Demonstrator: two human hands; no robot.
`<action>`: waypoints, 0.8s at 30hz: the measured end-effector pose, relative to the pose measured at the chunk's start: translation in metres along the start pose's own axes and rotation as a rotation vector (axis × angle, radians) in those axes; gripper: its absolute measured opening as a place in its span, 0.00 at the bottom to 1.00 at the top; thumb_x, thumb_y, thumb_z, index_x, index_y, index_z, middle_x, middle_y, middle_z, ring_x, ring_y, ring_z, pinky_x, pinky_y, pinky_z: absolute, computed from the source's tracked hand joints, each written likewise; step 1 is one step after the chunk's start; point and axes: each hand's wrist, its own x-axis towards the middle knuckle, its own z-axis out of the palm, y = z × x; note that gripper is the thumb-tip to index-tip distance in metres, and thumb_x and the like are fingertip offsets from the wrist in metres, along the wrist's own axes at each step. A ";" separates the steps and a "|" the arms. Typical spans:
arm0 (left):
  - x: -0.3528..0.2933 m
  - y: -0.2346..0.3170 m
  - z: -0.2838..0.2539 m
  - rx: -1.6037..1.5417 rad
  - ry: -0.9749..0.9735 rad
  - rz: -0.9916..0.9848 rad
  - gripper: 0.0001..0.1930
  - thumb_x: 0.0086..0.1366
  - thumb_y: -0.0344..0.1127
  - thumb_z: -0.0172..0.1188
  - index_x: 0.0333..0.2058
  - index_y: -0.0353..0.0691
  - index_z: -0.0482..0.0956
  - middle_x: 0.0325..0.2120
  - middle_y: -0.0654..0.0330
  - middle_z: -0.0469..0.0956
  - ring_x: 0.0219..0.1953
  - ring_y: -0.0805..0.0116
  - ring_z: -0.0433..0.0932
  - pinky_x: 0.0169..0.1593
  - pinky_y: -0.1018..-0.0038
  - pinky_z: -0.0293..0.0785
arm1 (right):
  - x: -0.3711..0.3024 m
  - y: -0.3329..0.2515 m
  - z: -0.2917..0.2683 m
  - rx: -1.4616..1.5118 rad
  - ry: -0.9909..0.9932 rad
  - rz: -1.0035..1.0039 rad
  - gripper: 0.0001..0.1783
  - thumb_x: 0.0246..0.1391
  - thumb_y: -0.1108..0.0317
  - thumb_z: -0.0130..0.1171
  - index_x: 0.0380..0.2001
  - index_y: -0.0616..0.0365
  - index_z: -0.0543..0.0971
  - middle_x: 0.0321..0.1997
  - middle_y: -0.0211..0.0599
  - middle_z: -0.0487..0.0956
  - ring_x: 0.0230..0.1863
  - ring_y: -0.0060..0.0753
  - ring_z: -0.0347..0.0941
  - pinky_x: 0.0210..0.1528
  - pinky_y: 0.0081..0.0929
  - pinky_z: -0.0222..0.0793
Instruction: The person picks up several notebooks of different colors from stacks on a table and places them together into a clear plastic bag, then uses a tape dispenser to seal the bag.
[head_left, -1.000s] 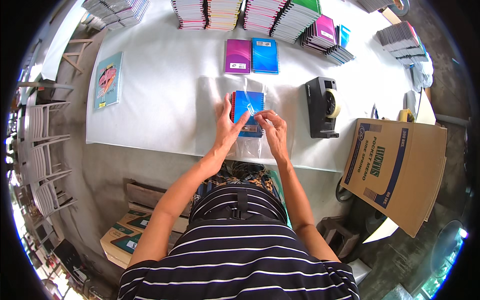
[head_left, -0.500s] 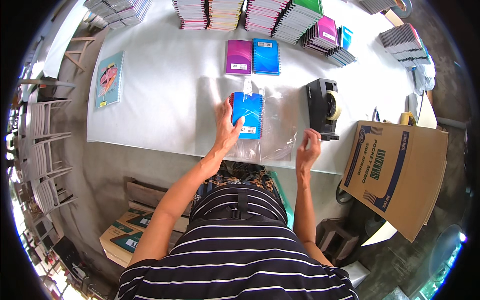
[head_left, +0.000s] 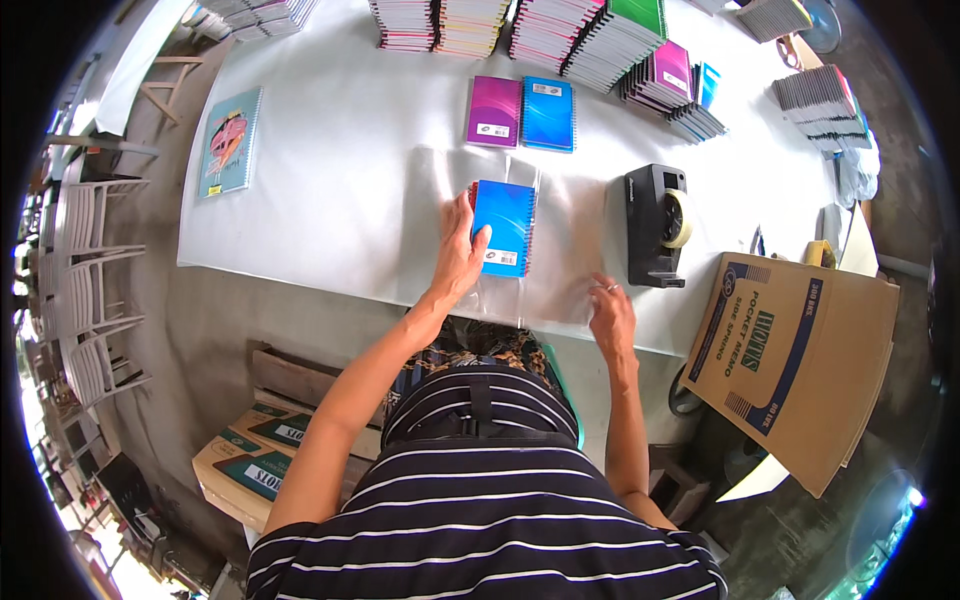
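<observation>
A blue spiral notebook [head_left: 508, 222] lies near the table's front edge, with a red edge showing beneath its left side. My left hand [head_left: 462, 255] grips its left side, thumb on the cover and fingers along the edge. Under it spreads a clear plastic sheet [head_left: 560, 290], reaching out to both sides. At the sheet's right edge, my right hand [head_left: 612, 312] has its fingers curled in a pinch on the film; the fingertips are small and partly unclear. A black tape dispenser [head_left: 645, 225] with a roll of tape stands just beyond my right hand.
Purple [head_left: 494, 110] and blue notebooks [head_left: 548, 113] lie side by side beyond the sheet. Tall notebook stacks [head_left: 545, 35] line the far side. An illustrated notebook [head_left: 230, 145] lies at left. A cardboard box [head_left: 800, 350] stands at the right table edge, a chair [head_left: 105, 275] at far left.
My right hand has moved from beside the tape dispenser's base slightly left and down to the plastic sheet's edge. The left hand keeps its grip on the notebook. The view has shifted slightly.
</observation>
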 end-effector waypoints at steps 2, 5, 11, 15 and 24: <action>0.004 0.001 -0.001 -0.006 0.010 0.021 0.32 0.67 0.35 0.52 0.64 0.27 0.49 0.59 0.39 0.60 0.62 0.41 0.57 0.64 0.57 0.55 | 0.036 -0.023 -0.010 0.100 0.163 -0.079 0.20 0.48 0.81 0.55 0.46 0.57 0.77 0.53 0.39 0.75 0.55 0.45 0.69 0.54 0.37 0.67; 0.005 -0.004 -0.004 0.049 -0.056 -0.006 0.34 0.71 0.39 0.49 0.67 0.33 0.44 0.66 0.42 0.52 0.69 0.48 0.52 0.67 0.64 0.54 | 0.108 -0.097 -0.038 0.273 0.350 -0.322 0.18 0.48 0.83 0.54 0.44 0.61 0.77 0.49 0.40 0.76 0.53 0.46 0.69 0.52 0.38 0.66; 0.008 0.003 -0.007 0.067 -0.031 0.056 0.32 0.70 0.37 0.49 0.66 0.32 0.47 0.64 0.42 0.55 0.67 0.48 0.55 0.67 0.64 0.55 | 0.129 -0.116 -0.033 0.236 0.306 -0.610 0.23 0.39 0.86 0.55 0.42 0.59 0.79 0.47 0.37 0.76 0.53 0.41 0.70 0.52 0.36 0.66; 0.005 0.003 -0.002 0.046 -0.002 0.034 0.30 0.71 0.37 0.47 0.66 0.33 0.48 0.65 0.41 0.55 0.68 0.46 0.52 0.67 0.63 0.54 | 0.083 -0.093 -0.006 0.232 0.178 -0.681 0.22 0.36 0.87 0.55 0.39 0.62 0.80 0.48 0.36 0.76 0.53 0.39 0.71 0.52 0.38 0.68; 0.003 -0.006 0.003 0.062 0.025 0.026 0.30 0.71 0.35 0.46 0.67 0.32 0.47 0.66 0.40 0.53 0.69 0.45 0.50 0.69 0.62 0.51 | 0.086 -0.102 -0.006 0.282 0.188 -0.685 0.25 0.36 0.86 0.56 0.43 0.60 0.80 0.50 0.34 0.76 0.54 0.38 0.71 0.55 0.37 0.67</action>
